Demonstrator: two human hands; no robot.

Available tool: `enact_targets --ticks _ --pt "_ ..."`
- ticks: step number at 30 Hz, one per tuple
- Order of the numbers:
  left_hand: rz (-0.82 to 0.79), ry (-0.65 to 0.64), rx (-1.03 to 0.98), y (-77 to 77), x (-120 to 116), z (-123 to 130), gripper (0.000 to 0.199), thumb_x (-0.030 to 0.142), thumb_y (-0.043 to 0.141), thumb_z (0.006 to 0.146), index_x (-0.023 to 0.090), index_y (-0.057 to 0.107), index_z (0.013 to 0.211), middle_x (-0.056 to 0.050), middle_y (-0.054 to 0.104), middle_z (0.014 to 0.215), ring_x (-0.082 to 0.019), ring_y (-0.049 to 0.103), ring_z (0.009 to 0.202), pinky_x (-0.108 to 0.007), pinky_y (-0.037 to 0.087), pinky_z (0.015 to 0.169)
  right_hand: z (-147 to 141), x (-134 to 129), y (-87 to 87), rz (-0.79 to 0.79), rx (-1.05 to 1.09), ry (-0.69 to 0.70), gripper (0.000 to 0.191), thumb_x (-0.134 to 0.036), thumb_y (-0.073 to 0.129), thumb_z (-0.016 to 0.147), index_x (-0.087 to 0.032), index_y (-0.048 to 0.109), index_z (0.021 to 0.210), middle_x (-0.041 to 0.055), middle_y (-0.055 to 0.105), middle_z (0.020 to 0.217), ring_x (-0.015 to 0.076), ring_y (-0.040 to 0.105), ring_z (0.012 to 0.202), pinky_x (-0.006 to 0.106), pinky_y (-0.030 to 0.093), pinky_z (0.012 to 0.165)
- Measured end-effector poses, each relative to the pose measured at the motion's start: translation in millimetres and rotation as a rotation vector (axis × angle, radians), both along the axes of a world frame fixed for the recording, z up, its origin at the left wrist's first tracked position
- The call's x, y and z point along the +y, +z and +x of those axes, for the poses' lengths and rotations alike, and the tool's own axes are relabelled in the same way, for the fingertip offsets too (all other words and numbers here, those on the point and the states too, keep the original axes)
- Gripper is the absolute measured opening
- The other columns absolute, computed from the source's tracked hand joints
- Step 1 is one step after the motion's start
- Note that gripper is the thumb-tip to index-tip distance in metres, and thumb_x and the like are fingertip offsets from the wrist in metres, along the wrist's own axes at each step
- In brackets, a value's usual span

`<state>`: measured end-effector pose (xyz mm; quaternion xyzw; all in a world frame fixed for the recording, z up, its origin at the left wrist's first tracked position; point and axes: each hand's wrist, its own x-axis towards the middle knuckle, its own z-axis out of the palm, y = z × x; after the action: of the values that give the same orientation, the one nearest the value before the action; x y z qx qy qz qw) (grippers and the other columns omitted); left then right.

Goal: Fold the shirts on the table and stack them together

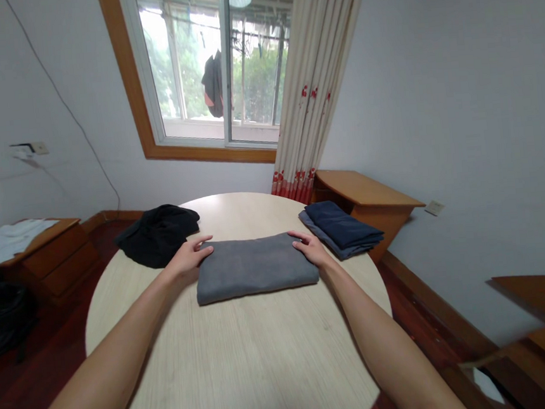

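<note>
A folded grey cloth [256, 266] lies flat on a round, pale wood-grain table [248, 359], its long side running left to right. My left hand [191, 256] holds its far left corner, thumb on top and fingers at the edge. At the far right corner, my right hand [310, 247] grips the cloth in the same way. Just beyond my left hand is a crumpled black cloth [160, 233] near the table's left rim. To the right of my right hand, a stack of folded dark blue cloths [341, 224] rests near the rim.
A wooden desk [366, 190] stands behind the table at the right, beside a patterned curtain [310, 86] and a window [217, 63]. On the left are a wooden cabinet [62, 261] with white sheets on it and a black bag [0, 314] in front.
</note>
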<state>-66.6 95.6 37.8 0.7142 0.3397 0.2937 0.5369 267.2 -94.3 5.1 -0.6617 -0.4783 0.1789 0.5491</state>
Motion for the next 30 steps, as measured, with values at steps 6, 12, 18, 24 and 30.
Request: enact_targets --ticks 6,12,18,24,30 --pt "0.129 0.101 0.043 5.9 3 -1 0.052 0.033 0.080 0.065 0.009 0.076 0.111 -0.007 0.072 0.080 -0.019 0.061 0.069 -0.030 0.047 0.064 1 -2 1.3 -0.002 0.092 -0.044 0.059 -0.037 0.074 0.069 -0.017 0.069 0.124 0.0075 0.074 0.098 0.0189 0.066 0.076 0.031 0.053 0.071" --pt "0.312 0.153 0.238 -1.9 6 -1 0.046 0.035 0.079 0.067 0.012 0.077 0.107 -0.008 0.071 0.080 -0.026 0.066 0.079 -0.033 0.049 0.073 7 1 -4.6 -0.081 -0.104 -0.135 0.045 -0.028 0.070 0.070 -0.016 0.073 0.114 0.0105 0.074 0.107 0.0228 0.068 0.088 0.037 0.054 0.083" --pt "0.813 0.150 0.434 11.6 -23 4 0.042 0.044 0.058 0.088 0.018 0.073 0.118 -0.016 0.065 0.123 -0.036 0.058 0.117 -0.045 0.044 0.099 -13 -12 26.6 0.081 -0.603 -0.295 0.042 -0.036 0.057 0.088 -0.017 0.070 0.123 0.0168 0.063 0.131 0.0315 0.059 0.119 0.048 0.043 0.106" --pt "0.985 -0.256 0.465 -10.0 -87 44 0.056 0.056 0.045 0.096 0.026 0.060 0.140 -0.011 0.045 0.156 -0.037 0.036 0.145 -0.059 0.019 0.119 -92 -1 30.5 -0.102 -0.838 0.162 0.055 -0.045 0.050 0.096 -0.024 0.052 0.147 0.0097 0.045 0.156 0.0284 0.037 0.145 0.052 0.021 0.121" --pt "0.898 -0.254 0.634 -31.2 -77 51 0.069 0.067 0.035 0.096 0.026 0.049 0.150 -0.010 0.032 0.163 -0.038 0.022 0.152 -0.063 0.011 0.119 -87 10 13.2 -0.407 -0.820 0.193 0.060 -0.052 0.041 0.100 -0.023 0.044 0.152 0.0088 0.031 0.163 0.0284 0.024 0.152 0.056 0.013 0.122"
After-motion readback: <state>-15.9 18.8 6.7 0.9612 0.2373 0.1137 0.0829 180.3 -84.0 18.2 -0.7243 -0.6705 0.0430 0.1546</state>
